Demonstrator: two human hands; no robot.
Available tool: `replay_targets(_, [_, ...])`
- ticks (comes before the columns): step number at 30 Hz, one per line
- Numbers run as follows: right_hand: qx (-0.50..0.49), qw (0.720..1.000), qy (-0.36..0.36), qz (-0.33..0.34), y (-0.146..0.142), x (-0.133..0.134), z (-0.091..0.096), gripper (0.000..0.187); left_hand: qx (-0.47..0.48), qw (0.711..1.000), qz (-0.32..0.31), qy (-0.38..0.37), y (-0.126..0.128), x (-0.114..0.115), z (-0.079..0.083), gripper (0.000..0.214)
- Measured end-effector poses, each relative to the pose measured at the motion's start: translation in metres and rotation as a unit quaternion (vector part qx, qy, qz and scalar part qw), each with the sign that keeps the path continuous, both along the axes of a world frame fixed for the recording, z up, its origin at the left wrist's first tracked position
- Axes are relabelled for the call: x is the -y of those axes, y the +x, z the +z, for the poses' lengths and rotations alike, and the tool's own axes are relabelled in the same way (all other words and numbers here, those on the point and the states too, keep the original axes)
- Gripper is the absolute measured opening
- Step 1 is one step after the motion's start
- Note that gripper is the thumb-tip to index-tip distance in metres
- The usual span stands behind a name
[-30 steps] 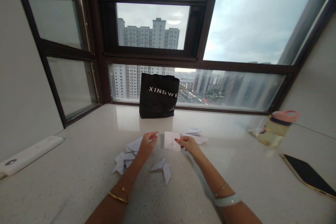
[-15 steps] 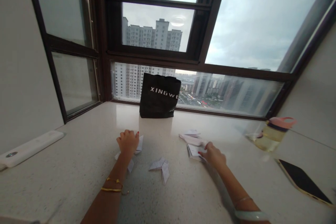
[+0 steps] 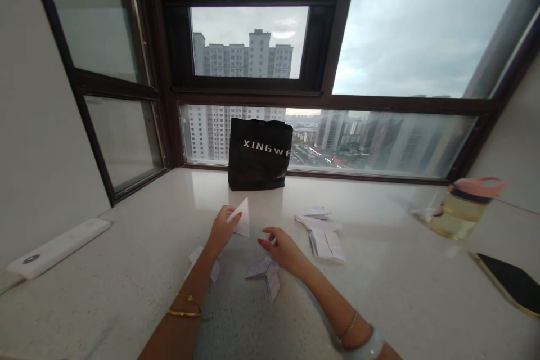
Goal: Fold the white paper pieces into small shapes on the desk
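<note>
A folded piece of white paper [image 3: 243, 221], pointed at the top, is gripped in my left hand [image 3: 222, 230] above the counter. My right hand [image 3: 283, 250] hovers just to its right, fingers apart, with nothing visible in it. Beneath the right hand lies a three-armed folded paper piece [image 3: 267, 278]. Another folded paper piece [image 3: 214, 271] rests partly hidden behind my left wrist. To the right of my right hand is a loose stack of folded papers [image 3: 325, 241].
A black bag [image 3: 260, 163] with white letters stands against the window. On the left lies a long white power strip-like object [image 3: 61, 244]. A bottle with a pink lid [image 3: 463, 214] and a phone [image 3: 508, 282] are on the right of the white counter [image 3: 392, 281].
My left hand has lifted a folded paper and moved right. My right hand has left the paper stack and come left toward it. The view has shifted slightly.
</note>
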State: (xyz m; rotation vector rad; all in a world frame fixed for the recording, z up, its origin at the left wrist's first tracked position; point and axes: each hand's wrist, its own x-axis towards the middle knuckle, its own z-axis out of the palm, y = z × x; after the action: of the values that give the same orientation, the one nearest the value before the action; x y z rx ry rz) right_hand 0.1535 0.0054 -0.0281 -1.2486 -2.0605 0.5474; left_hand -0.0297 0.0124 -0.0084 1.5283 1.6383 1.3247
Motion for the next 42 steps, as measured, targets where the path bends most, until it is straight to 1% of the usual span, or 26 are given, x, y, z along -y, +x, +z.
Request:
replay_targets(2, [-0.076,0.997,-0.021,0.009,-0.001,0.0,-0.003,0.034,0.078,0.992,-0.103,-0.01,0.012,0.002,-0.002,0.029])
replay_targets(4, [-0.133,0.99,-0.043,0.02,0.002,0.0,-0.002,0.031,0.113,0.975,-0.186,-0.032,0.025,0.007,-0.004,0.038])
replay_targets(6, [-0.169,0.984,-0.061,0.017,0.005,-0.001,0.0,0.024,0.127,0.963,-0.23,-0.051,0.033,0.011,-0.002,0.046])
replay_targets(8, [-0.22,0.973,-0.073,0.002,0.007,-0.004,0.001,0.023,0.124,0.961,-0.241,-0.055,0.032,0.012,0.001,0.053])
replay_targets(9, [-0.257,0.963,-0.078,-0.003,0.008,-0.005,0.001,0.024,0.11,0.966,-0.229,-0.048,0.028,0.012,0.003,0.053])
replay_targets(11, [-0.33,0.94,-0.088,-0.006,0.008,-0.006,0.0,0.028,0.045,0.983,-0.174,-0.028,0.01,0.009,0.007,0.048])
replay_targets(13, [-0.367,0.925,-0.101,0.002,0.007,-0.007,-0.002,0.03,-0.078,0.993,-0.089,-0.03,-0.014,0.007,0.008,0.038])
replay_targets(14, [-0.372,0.922,-0.107,0.009,0.006,-0.007,-0.003,0.03,-0.142,0.987,-0.053,-0.047,-0.027,0.008,0.007,0.035])
replay_targets(16, [-0.369,0.922,-0.113,0.025,0.004,-0.008,-0.005,0.028,-0.272,0.956,0.002,-0.109,-0.049,0.011,0.005,0.032])
replay_targets(18, [-0.351,0.929,-0.11,0.033,0.003,-0.007,-0.007,0.024,-0.341,0.928,0.035,-0.148,-0.06,0.017,0.004,0.033])
replay_targets(19, [-0.336,0.936,-0.104,0.032,0.002,-0.007,-0.007,0.02,-0.351,0.924,0.042,-0.146,-0.06,0.019,0.004,0.034])
replay_targets(21, [-0.297,0.951,-0.079,0.019,0.001,-0.006,-0.007,0.014,-0.316,0.943,0.012,-0.107,-0.049,0.024,0.007,0.04])
replay_targets(22, [-0.275,0.959,-0.061,0.014,0.001,-0.006,-0.006,0.013,-0.278,0.957,-0.024,-0.078,-0.039,0.025,0.01,0.044])
replay_targets(23, [-0.254,0.966,-0.045,0.013,0.001,-0.006,-0.006,0.012,-0.228,0.969,-0.078,-0.053,-0.026,0.025,0.013,0.049])
replay_targets(25, [-0.217,0.976,-0.024,0.023,0.002,-0.006,-0.004,0.01,-0.135,0.974,-0.183,-0.021,0.0,0.023,0.018,0.053])
replay_targets(26, [-0.206,0.978,-0.021,0.028,0.003,-0.006,-0.003,0.01,-0.101,0.973,-0.206,-0.013,0.012,0.02,0.019,0.048])
replay_targets(27, [-0.206,0.978,-0.024,0.024,0.005,-0.007,-0.002,0.011,-0.069,0.977,-0.202,-0.004,0.023,0.017,0.02,0.041])
replay_targets(30, [-0.264,0.962,-0.074,-0.012,0.009,-0.009,0.0,0.024,0.036,0.99,-0.137,0.026,0.044,0.009,0.016,0.035])
replay_targets(31, [-0.295,0.949,-0.111,-0.004,0.01,-0.009,0.0,0.029,0.07,0.99,-0.12,0.034,0.048,0.008,0.013,0.034])
replay_targets(34, [-0.361,0.9,-0.233,0.069,0.011,-0.008,0.0,0.035,0.144,0.982,-0.11,0.043,0.051,0.007,0.003,0.036])
replay_targets(35, [-0.372,0.889,-0.255,0.08,0.012,-0.009,0.0,0.035,0.156,0.98,-0.113,0.046,0.051,0.007,0.0,0.037])
replay_targets(36, [-0.381,0.884,-0.261,0.07,0.014,-0.011,0.001,0.035,0.164,0.979,-0.114,0.051,0.051,0.007,-0.003,0.039])
replay_targets(37, [-0.388,0.885,-0.254,0.043,0.018,-0.015,0.003,0.035,0.166,0.978,-0.112,0.057,0.05,0.007,-0.005,0.04])
replay_targets(39, [-0.391,0.895,-0.21,-0.035,0.033,-0.029,0.012,0.036,0.144,0.982,-0.096,0.069,0.049,0.007,-0.009,0.039])
replay_targets(40, [-0.382,0.903,-0.182,-0.073,0.045,-0.039,0.018,0.037,0.11,0.988,-0.086,0.072,0.048,0.007,-0.011,0.036])
replay_targets(42, [-0.325,0.928,-0.122,-0.138,0.073,-0.058,0.033,0.04,-0.003,0.996,-0.065,0.067,0.046,0.007,-0.013,0.029])
